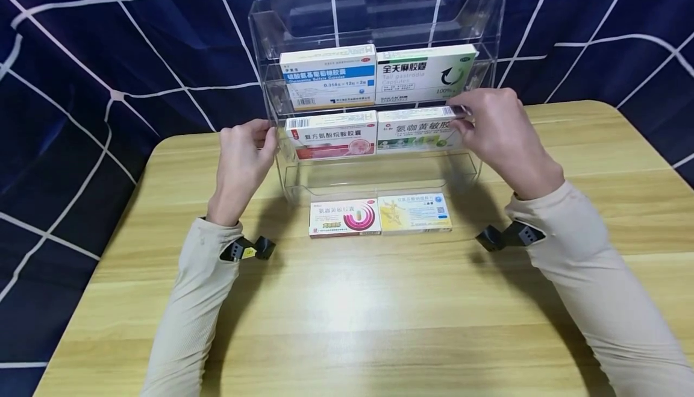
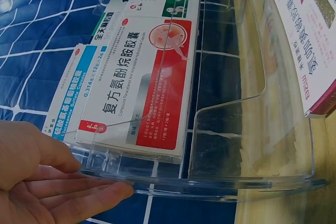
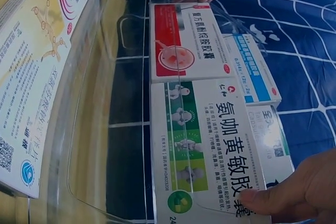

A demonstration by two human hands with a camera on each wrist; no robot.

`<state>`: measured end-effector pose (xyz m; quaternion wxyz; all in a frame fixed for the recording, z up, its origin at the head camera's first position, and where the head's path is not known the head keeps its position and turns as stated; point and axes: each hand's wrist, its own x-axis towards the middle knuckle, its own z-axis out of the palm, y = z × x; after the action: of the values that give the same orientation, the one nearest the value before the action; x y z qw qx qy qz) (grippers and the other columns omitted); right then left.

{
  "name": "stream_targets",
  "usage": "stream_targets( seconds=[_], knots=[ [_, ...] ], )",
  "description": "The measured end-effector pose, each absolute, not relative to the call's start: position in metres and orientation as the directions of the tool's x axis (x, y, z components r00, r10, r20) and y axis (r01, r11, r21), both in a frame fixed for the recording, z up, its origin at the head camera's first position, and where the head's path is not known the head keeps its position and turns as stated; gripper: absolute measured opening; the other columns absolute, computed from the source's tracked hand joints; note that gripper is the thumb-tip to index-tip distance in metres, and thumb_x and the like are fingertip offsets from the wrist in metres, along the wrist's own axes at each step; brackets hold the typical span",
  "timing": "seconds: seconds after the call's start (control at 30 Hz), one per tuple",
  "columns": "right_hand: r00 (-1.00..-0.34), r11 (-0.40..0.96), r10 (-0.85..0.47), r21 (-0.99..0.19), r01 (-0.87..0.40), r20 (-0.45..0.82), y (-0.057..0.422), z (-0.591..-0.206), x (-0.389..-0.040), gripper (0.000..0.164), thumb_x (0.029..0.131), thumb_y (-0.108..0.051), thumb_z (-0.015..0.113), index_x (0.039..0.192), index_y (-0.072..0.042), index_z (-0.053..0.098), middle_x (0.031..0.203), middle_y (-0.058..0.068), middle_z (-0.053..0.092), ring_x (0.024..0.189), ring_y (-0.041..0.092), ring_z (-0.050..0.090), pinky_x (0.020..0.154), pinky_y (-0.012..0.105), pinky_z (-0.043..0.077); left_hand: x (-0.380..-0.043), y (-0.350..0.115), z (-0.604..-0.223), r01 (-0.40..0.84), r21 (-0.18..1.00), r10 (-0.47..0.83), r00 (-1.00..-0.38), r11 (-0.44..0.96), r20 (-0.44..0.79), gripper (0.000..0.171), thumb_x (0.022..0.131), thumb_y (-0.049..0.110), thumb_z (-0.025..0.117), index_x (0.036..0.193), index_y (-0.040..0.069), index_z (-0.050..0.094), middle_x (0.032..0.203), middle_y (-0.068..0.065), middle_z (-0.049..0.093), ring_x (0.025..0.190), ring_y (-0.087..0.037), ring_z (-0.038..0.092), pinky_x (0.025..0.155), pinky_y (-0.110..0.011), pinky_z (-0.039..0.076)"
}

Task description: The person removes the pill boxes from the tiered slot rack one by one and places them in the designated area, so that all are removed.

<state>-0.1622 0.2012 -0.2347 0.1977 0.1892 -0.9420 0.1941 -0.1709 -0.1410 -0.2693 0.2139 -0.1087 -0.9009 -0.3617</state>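
While both hands sit at the sides of the clear acrylic tiered display rack [image 1: 379, 168] on the light wooden table [image 1: 347, 312], the left hand [image 1: 241, 159] lies with straight fingers against the rack's left edge. The right hand [image 1: 496, 129] pinches the green-and-white medicine box [image 1: 420, 129] in the middle tier, right beside the red-and-white medicine box [image 1: 331, 136]. Two more flat boxes, a pink-swirl one [image 1: 344, 217] and a yellow one [image 1: 414, 212], lie on the table out front.

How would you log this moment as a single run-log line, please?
left hand: touches clear rack left edge | right hand: pinches green medicine box in middle tier | two boxes flat on table
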Motion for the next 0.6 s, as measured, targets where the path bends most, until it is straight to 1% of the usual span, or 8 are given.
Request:
stream_targets(
  seconds=[0.37, 0.6],
  knots=[
    [-0.832, 0.857, -0.27, -0.272, -0.437, 0.485, 0.2048, -0.2307, -0.1588, 0.02, 0.077, 0.011, 0.067, 0.097, 0.008, 0.07, 0.093, 0.024, 0.07, 0.081, 0.038, 0.067, 0.073, 0.05, 0.053, -0.1716, -0.1398, -0.2675, 0.356, 0.593, 0.048, -0.881, 0.722, 0.47, 0.023, 0.091, 0.001, 0.052, 0.097, -0.012, 0.07, 0.083, -0.022, 0.071, 0.077, -0.031, 0.072, 0.07, -0.042, 0.057],
    [-0.828, 0.855, -0.27, -0.274, -0.441, 0.492, 0.2052, -0.2298, -0.1566, 0.021, 0.078, 0.011, 0.068, 0.098, 0.007, 0.07, 0.095, 0.024, 0.07, 0.083, 0.039, 0.067, 0.074, 0.051, 0.053, -0.1708, -0.1403, -0.2674, 0.357, 0.592, 0.047, -0.88, 0.723, 0.472, 0.023, 0.091, 0.001, 0.052, 0.097, -0.012, 0.07, 0.082, -0.022, 0.071, 0.076, -0.031, 0.072, 0.07, -0.042, 0.057]
  ],
)
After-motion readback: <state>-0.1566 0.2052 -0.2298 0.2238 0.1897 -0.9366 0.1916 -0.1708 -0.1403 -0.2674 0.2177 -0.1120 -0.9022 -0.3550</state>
